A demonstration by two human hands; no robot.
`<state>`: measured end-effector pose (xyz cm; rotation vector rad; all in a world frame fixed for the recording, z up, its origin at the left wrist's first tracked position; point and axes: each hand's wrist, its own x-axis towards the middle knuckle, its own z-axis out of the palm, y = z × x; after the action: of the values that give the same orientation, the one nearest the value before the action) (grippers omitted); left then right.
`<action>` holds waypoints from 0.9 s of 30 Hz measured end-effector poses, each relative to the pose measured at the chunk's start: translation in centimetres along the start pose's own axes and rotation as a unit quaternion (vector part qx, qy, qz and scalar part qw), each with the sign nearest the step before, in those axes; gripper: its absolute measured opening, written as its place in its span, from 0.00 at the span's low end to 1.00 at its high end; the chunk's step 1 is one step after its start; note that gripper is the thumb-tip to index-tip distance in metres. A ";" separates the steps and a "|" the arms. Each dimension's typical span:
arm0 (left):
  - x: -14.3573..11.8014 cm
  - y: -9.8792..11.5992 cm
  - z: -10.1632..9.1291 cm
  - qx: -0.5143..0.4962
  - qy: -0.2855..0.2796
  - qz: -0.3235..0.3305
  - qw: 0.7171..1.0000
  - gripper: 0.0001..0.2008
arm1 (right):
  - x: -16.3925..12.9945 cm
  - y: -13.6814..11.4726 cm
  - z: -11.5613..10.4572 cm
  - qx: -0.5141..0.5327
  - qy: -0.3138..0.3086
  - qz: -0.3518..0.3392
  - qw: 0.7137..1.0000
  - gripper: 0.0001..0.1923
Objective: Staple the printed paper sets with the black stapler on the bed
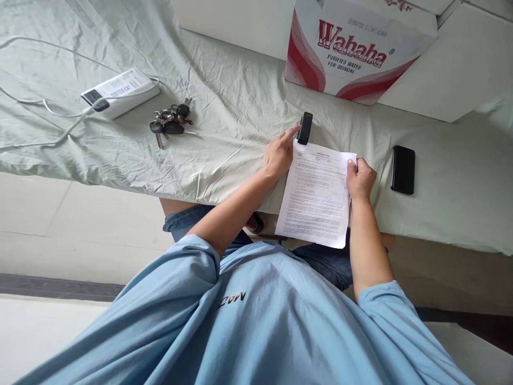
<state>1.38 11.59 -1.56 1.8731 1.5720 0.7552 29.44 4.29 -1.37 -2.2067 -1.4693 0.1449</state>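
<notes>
A printed sheet of paper (315,198), possibly more than one sheet, lies partly on the cloth-covered table and hangs over its front edge. A small black stapler (305,127) stands at its top left corner, with its near end over the paper. Against the stapler's left side is my left hand (279,154), index finger stretched along it and the other fingers curled in. The thumb of my left hand is hidden. My right hand (361,179) pinches the paper's top right corner, thumb on top.
A black phone (403,170) lies to the right. On the left are a bunch of keys (172,120) and a white box-like device (122,92) with white cables (72,128). A water carton (356,53) and white boxes (441,69) line the back. The cloth (224,139) is wrinkled.
</notes>
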 end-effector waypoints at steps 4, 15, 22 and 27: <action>0.1 -1.3 0.9 -0.071 -0.001 0.058 0.996 0.24 | 0.1 0.6 0.4 0.009 0.007 -0.010 1.000 0.25; -0.6 -0.8 1.4 -0.005 -0.017 0.054 0.998 0.26 | 0.2 2.7 1.1 0.106 0.034 -0.069 0.991 0.30; 0.7 -3.3 1.5 -0.220 0.024 0.112 0.969 0.21 | -0.1 4.1 0.9 0.358 -0.005 -0.069 0.931 0.36; 1.3 -4.2 1.7 -0.212 0.048 0.095 0.971 0.19 | -0.1 4.2 0.5 0.436 -0.003 -0.049 0.899 0.35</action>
<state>-0.01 13.39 -5.69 1.6979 1.1755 1.1795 32.73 3.04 -3.73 -1.3934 -1.1749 0.6390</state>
